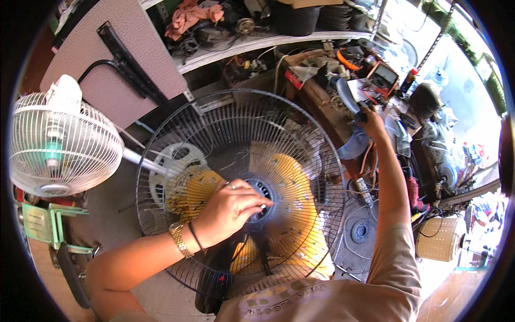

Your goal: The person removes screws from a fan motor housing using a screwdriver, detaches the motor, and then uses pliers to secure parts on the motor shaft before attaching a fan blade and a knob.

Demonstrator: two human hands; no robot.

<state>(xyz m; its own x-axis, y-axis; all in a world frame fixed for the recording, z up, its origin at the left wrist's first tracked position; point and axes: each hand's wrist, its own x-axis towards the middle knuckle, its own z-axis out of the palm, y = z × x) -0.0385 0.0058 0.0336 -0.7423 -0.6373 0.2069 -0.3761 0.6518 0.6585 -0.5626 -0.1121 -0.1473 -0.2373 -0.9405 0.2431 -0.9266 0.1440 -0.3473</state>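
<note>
A large dark wire fan guard [177,115] stands before me over my lap, with yellow patterned cloth [295,188] showing through its wires. My left hand [230,212], with a gold watch and a black band at the wrist, is at the guard's round hub [260,185]. Its fingers are pinched together; whatever is between them is too small to name. Out to the right, my right hand [374,124] grips a translucent blue fan blade [354,146] near its middle, over the cluttered workbench. Part of the blade is hidden by that hand.
A white caged fan [64,142] stands at left, near a pinkish board [118,48] with a folded black leg. An orange-edged multimeter [382,79] and loose parts crowd the bench [322,110]. At right are a red drill [414,194] and another fan guard [348,252].
</note>
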